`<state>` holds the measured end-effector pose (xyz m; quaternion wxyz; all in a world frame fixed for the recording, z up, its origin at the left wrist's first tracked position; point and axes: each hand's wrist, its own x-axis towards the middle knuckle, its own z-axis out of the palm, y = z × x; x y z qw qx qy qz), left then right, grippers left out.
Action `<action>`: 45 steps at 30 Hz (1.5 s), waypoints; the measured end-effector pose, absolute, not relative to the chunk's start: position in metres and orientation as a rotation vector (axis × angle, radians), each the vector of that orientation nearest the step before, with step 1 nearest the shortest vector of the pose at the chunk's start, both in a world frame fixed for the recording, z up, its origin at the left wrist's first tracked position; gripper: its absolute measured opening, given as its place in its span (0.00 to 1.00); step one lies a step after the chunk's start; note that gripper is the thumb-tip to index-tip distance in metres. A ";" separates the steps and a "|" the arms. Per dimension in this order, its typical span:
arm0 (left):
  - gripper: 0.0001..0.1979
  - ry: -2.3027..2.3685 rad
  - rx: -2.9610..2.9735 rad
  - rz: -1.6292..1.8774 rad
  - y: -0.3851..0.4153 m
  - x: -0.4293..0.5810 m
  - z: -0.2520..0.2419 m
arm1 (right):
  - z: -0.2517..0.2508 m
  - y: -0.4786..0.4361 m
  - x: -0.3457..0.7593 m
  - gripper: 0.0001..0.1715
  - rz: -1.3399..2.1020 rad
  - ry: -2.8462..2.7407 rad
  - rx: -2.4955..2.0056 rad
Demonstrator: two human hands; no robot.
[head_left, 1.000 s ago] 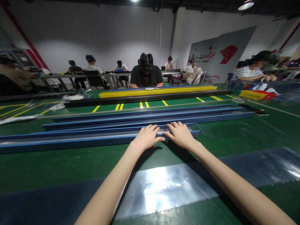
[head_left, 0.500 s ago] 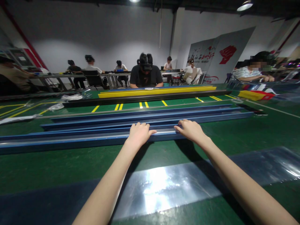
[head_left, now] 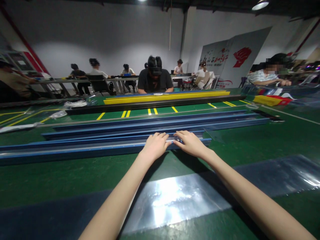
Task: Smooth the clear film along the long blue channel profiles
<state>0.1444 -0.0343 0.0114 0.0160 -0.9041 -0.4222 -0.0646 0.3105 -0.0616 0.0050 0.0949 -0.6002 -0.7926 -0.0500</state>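
Note:
A long blue plastic channel (head_left: pixel 82 151) with a pale strip along its inside lies across the table in front of me. My left hand (head_left: pixel 156 146) rests on it near its right part, fingers over the trough and thumb at the near edge. Close beside it, my right hand (head_left: pixel 191 143) grips the same channel, thumb towards my left thumb. A small gap separates the two hands. Whatever the fingertips touch inside the trough is partly hidden. The channel's right end shows just past my right hand.
More blue channels (head_left: pixel 120 126) lie behind. Further back are a black profile (head_left: pixel 150 105) and a yellow profile (head_left: pixel 170 96). Clear plastic film (head_left: pixel 175 200) lies under my forearms. A co-worker (head_left: pixel 155 78) sits opposite; a yellow and red tray (head_left: pixel 271 100) is at right.
My right hand has moved left along the channel, uncovering its right end. My left hand has shifted slightly right, so the hands are closer together.

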 end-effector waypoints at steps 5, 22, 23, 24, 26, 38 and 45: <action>0.18 -1.339 -2.771 -0.185 -0.036 0.144 0.012 | 0.008 -0.059 0.318 0.21 -0.138 -2.301 -1.870; 0.17 -1.564 -2.567 -0.094 -0.035 0.135 0.026 | 0.020 -0.062 0.328 0.20 -0.425 -2.151 -2.295; 0.17 -1.565 -2.566 -0.088 -0.035 0.135 0.026 | 0.020 -0.063 0.326 0.20 -0.426 -2.151 -2.301; 0.17 -1.565 -2.562 -0.083 -0.035 0.135 0.025 | 0.021 -0.064 0.325 0.20 -0.427 -2.150 -2.306; 0.17 -1.561 -2.553 -0.078 -0.035 0.135 0.025 | 0.022 -0.065 0.324 0.20 -0.432 -2.143 -2.309; 0.18 -1.534 -2.558 -0.091 -0.037 0.140 0.021 | 0.021 -0.064 0.326 0.19 -0.397 -2.127 -2.305; 0.19 -1.479 -2.574 -0.115 -0.038 0.143 0.016 | 0.015 -0.059 0.327 0.21 -0.346 -2.181 -2.233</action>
